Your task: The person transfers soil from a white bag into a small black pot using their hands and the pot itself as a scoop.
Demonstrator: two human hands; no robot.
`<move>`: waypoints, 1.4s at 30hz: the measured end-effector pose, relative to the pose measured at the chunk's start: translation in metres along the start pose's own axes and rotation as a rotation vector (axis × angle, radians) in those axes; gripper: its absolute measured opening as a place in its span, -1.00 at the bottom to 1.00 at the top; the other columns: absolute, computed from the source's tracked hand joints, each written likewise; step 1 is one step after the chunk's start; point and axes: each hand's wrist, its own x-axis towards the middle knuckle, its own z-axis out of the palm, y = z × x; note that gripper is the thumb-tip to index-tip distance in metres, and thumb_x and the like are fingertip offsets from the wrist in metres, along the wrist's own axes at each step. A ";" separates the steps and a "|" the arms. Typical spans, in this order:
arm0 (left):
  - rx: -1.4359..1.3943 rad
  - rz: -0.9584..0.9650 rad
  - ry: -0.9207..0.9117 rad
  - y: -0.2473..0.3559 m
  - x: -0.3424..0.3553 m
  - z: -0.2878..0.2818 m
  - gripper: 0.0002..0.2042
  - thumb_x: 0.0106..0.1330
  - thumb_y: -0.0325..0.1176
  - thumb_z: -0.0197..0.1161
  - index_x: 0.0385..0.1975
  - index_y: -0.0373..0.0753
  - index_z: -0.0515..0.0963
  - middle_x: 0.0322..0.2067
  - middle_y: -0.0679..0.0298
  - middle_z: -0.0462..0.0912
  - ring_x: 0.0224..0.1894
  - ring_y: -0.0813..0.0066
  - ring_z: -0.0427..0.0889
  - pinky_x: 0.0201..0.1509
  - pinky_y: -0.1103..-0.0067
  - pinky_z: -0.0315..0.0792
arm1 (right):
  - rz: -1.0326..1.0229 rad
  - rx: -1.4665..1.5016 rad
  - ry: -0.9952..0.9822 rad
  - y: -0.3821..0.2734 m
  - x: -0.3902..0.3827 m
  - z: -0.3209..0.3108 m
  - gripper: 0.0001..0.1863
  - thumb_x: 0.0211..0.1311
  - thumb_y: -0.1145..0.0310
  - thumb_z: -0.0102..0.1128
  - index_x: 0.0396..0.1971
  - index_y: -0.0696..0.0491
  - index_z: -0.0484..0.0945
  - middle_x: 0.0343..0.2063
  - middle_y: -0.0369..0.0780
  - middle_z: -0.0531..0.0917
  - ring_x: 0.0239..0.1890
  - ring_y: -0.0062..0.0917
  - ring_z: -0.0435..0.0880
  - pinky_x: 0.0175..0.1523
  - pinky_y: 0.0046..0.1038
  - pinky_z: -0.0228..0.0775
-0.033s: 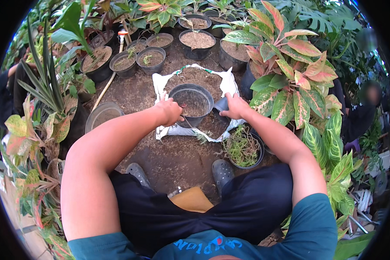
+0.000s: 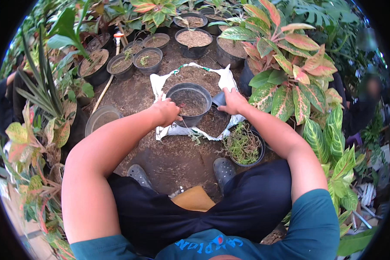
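A black pot [image 2: 190,97] stands on an open white sack [image 2: 158,80] with dark soil [image 2: 216,128] in it. My left hand [image 2: 169,110] is closed at the pot's left rim, on a thin plant cutting [image 2: 186,127] that hangs down in front of the pot. A small reddish bit shows beside those fingers. My right hand [image 2: 233,104] grips a grey plastic scoop [image 2: 219,99] just right of the pot, over the soil.
A pot of tangled cuttings [image 2: 242,145] sits at lower right. Potted plants [image 2: 147,60] ring the far side, with leafy plants [image 2: 303,86] at both sides. An empty container [image 2: 104,119] and a pole [image 2: 103,91] lie left. Other people [image 2: 355,112] are at both edges.
My right hand has moved slightly up with the grey scoop. My left hand stays at the pot's rim. The whole view has shifted a little.
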 end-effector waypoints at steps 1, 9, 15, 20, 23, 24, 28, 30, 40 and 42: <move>0.007 0.003 0.009 -0.004 -0.002 0.003 -0.51 0.59 0.10 0.01 0.20 -0.12 0.63 0.15 0.05 0.66 0.43 0.03 0.41 0.60 -0.15 -0.05 | 0.002 0.005 0.038 -0.003 0.003 0.000 -0.03 0.16 -0.07 0.52 0.40 0.04 0.17 0.25 0.20 0.39 0.26 0.16 0.52 0.33 0.01 0.45; 0.016 0.119 0.121 -0.019 -0.009 0.012 -0.52 0.58 0.05 0.06 0.19 -0.22 0.61 0.11 0.08 0.67 0.37 0.04 0.45 0.52 0.17 0.23 | 0.128 0.131 0.124 -0.018 0.032 0.008 -0.14 0.19 0.06 0.54 0.35 -0.02 0.19 0.25 0.15 0.33 0.28 0.14 0.48 0.30 0.03 0.48; -0.007 0.260 0.204 -0.046 -0.015 0.020 -0.56 0.59 -0.01 0.07 0.14 -0.25 0.64 0.08 0.05 0.68 0.34 -0.02 0.46 0.51 0.23 0.25 | 0.170 0.197 0.125 -0.035 0.049 0.008 -0.13 0.19 0.12 0.56 0.35 -0.01 0.18 0.26 0.13 0.31 0.30 0.13 0.46 0.33 0.01 0.48; -0.016 0.270 0.209 -0.052 -0.019 0.024 -0.54 0.59 0.02 0.05 0.17 -0.21 0.62 0.14 0.09 0.66 0.39 0.00 0.42 0.52 0.22 0.24 | 0.253 0.140 -0.010 -0.032 0.053 0.021 -0.11 0.20 0.09 0.54 0.39 -0.02 0.17 0.32 0.15 0.26 0.34 0.08 0.44 0.35 -0.07 0.49; -0.031 0.261 0.202 -0.051 -0.020 0.026 -0.55 0.60 -0.01 0.06 0.17 -0.23 0.62 0.15 0.04 0.65 0.40 -0.05 0.41 0.57 0.22 0.19 | 0.228 0.111 -0.059 -0.030 0.049 0.036 -0.09 0.20 0.09 0.53 0.41 -0.03 0.13 0.31 0.17 0.26 0.32 0.10 0.46 0.35 -0.06 0.49; -0.039 0.258 0.192 -0.051 -0.021 0.026 -0.55 0.60 -0.01 0.06 0.17 -0.23 0.63 0.16 0.04 0.65 0.41 -0.05 0.40 0.58 0.22 0.18 | 0.185 0.085 -0.050 -0.031 0.045 0.039 -0.09 0.19 0.09 0.53 0.41 -0.03 0.13 0.31 0.18 0.25 0.32 0.11 0.46 0.34 -0.06 0.49; -0.032 0.264 0.189 -0.054 -0.019 0.026 -0.55 0.59 -0.01 0.06 0.16 -0.23 0.63 0.17 0.04 0.64 0.42 -0.05 0.39 0.59 0.22 0.17 | 0.069 0.017 -0.046 -0.038 0.033 0.048 -0.07 0.20 0.09 0.52 0.42 -0.03 0.12 0.31 0.24 0.23 0.31 0.14 0.46 0.33 -0.04 0.50; -0.031 0.249 0.165 -0.052 -0.019 0.023 -0.56 0.59 -0.01 0.06 0.17 -0.22 0.63 0.18 0.04 0.63 0.42 -0.05 0.39 0.59 0.22 0.17 | 0.068 0.011 -0.070 -0.043 0.027 0.051 -0.07 0.20 0.08 0.51 0.43 -0.03 0.11 0.31 0.24 0.22 0.31 0.15 0.46 0.33 -0.04 0.49; 0.039 0.196 0.193 -0.034 -0.021 0.017 -0.57 0.54 0.01 0.14 0.15 -0.19 0.64 0.19 0.11 0.64 0.48 0.01 0.34 0.59 0.22 0.18 | 0.201 0.134 -0.358 -0.021 0.009 0.055 -0.04 0.32 -0.09 0.25 0.51 0.08 0.00 0.41 0.25 0.25 0.45 0.07 0.36 0.40 -0.07 0.40; 0.066 0.209 0.206 -0.031 -0.022 0.017 -0.57 0.51 0.01 0.18 0.13 -0.19 0.64 0.19 0.10 0.65 0.49 0.02 0.34 0.59 0.22 0.18 | 0.219 0.240 -0.418 -0.011 0.008 0.061 -0.02 0.26 -0.04 0.27 0.49 0.13 -0.01 0.35 0.17 0.38 0.39 0.00 0.43 0.34 -0.11 0.45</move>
